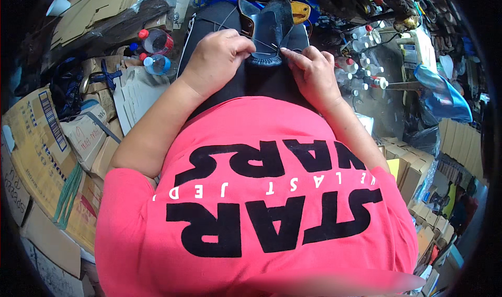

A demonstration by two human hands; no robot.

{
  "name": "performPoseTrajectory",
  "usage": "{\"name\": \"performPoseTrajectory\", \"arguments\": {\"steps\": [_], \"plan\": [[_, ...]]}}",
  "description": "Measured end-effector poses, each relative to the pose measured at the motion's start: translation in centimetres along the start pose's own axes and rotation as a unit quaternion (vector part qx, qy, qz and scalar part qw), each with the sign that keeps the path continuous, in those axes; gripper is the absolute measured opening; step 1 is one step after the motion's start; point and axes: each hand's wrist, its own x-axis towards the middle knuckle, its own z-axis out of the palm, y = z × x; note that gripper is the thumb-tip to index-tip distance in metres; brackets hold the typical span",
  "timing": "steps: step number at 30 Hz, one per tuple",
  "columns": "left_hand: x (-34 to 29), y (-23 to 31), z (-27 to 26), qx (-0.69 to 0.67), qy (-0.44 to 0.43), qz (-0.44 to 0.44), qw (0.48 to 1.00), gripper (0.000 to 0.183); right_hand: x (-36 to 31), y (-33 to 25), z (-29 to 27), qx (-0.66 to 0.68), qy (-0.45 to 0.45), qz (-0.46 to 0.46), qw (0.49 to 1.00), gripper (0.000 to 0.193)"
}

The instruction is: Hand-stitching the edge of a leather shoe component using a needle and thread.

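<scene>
A black leather shoe (269, 22) with a puckered, stitched toe lies across my lap, its toe toward me. Its brown-lined opening is at the far end, and a tan leather tab (300, 12) sticks out on the right. On the shoe's left side, my left hand (217, 59) is closed in a pinch on a dark thread (260, 42) that runs over the shoe. At the right edge of the toe, the fingertips of my right hand (315, 73) are pressed together against the leather. A short, pale, thin piece lies beside these fingertips; whatever they grip is too small to name.
Plastic bottles (157, 42) with red and blue caps stand left of my leg. Several more bottles (361, 72) stand on the floor at right. Cardboard boxes (39, 140) are piled at left, with more boxes (405, 163) at right. A blue plastic bag (442, 93) hangs at far right.
</scene>
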Motion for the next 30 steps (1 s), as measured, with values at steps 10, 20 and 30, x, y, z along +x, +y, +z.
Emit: {"name": "performPoseTrajectory", "arguments": {"steps": [10,20,30], "plan": [[2.1,-1.2,1.7,0.086,0.025,0.054,0.995,0.015,2.5,3.9,-1.0,0.255,-0.132,0.05,0.957,0.032],[2.2,-1.7,2.1,0.121,0.015,0.053,0.991,0.016,4.0,5.4,-1.3,0.223,-0.187,0.024,0.956,0.028],[3.3,-2.1,2.7,0.12,-0.028,0.031,0.992,0.012,4.5,6.0,-0.6,0.332,-0.217,0.026,0.918,0.031]]}}
